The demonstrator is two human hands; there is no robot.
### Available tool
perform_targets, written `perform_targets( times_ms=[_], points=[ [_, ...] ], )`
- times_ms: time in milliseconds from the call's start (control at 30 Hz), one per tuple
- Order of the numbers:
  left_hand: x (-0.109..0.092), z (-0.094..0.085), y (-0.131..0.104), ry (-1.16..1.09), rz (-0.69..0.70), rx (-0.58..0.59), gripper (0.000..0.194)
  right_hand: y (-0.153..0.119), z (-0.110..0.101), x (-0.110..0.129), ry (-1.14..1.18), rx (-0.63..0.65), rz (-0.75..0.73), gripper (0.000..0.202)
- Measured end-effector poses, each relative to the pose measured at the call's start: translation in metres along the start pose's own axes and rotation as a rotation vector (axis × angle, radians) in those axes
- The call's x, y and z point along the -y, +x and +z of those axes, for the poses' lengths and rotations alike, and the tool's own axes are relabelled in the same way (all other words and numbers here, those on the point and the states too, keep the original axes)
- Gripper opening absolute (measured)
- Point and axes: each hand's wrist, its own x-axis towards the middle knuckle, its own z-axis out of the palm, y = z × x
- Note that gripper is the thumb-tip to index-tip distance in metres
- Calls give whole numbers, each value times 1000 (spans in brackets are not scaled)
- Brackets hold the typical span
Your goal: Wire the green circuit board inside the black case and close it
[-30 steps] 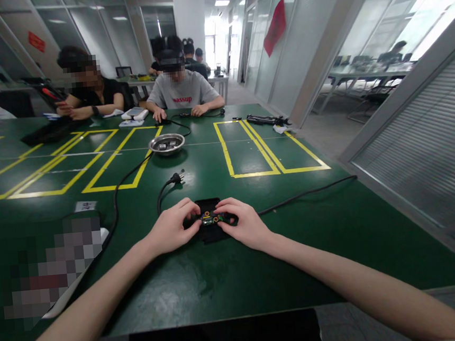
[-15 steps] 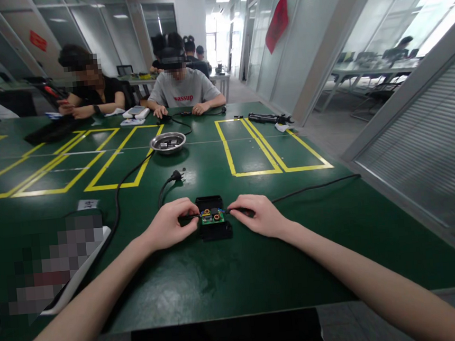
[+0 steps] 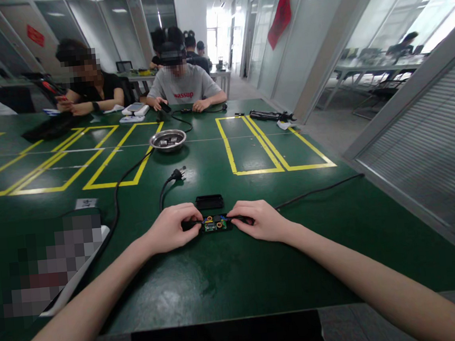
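A green circuit board (image 3: 215,223) with copper-wound coils sits in or just over one half of a black plastic case, whose edges show around it. My left hand (image 3: 176,227) is closed on the black cable at the board's left end. At the right end, my right hand (image 3: 258,220) pinches the other black cable (image 3: 317,190), which trails away to the right. The other case half (image 3: 209,202) lies open side up just beyond the board, apart from it. Beyond my left hand rests a black power plug (image 3: 177,175) on its cord.
A steel bowl (image 3: 168,140) with metal parts stands farther back on the green table (image 3: 285,287). A white-edged object (image 3: 68,290), mostly pixelated, lies at left. Two co-workers sit across the table; a black tripod-like item (image 3: 272,115) lies at the far right.
Both hands have brought the board slightly toward me, down to the nearer case half. The farther half is now fully uncovered. Across the table, a co-worker's hand has lifted a dark object.
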Motion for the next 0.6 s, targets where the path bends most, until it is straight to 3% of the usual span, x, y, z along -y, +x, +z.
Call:
perform_targets(
  times_ms=[333, 467, 600],
  points=[
    [3, -6, 0, 79, 86, 72, 26, 5, -3, -3, -91, 13, -110, 20],
    [2, -2, -1, 149, 104, 41, 26, 7, -7, -1, -147, 61, -144, 23],
    [5, 4, -1, 74, 99, -25, 21, 6, -7, 0, -122, 95, -103, 20]
  ],
)
